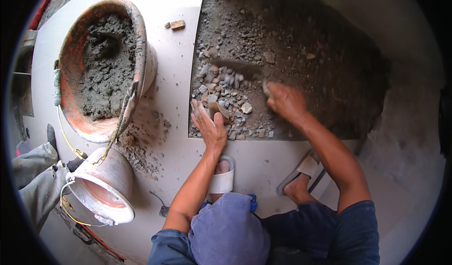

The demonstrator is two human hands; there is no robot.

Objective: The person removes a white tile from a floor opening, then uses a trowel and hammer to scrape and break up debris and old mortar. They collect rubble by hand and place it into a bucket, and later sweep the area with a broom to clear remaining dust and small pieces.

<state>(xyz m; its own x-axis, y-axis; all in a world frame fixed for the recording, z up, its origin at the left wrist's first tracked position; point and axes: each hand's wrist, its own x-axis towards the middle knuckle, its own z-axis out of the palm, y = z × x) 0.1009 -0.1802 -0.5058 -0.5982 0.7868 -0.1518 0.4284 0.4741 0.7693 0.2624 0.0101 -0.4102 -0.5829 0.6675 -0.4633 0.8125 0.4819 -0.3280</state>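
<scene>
My right hand (286,101) is closed around the handle of a trowel, whose dark blade (239,67) is smeared by motion over the rubble. Loose grey pebbles (234,80) blur just below the blade. My left hand (209,129) is open, fingers stretched out, at the near left edge of the rubble patch. Beside its thumb stands a brownish flat chunk (217,110); whether the thumb touches it, I cannot tell. A pale stone (246,107) lies to the right of that chunk, among broken stones and dark grit (287,39).
Left of the rubble, a large orange-stained bucket (143,60) holds wet grey mortar (106,72). A smaller whitish bucket (113,171) lies tipped nearer me. Pale tiles (172,81) border the rubble, with a brick fragment (178,25) on them. Another person's grey trouser legs (40,173) are at far left.
</scene>
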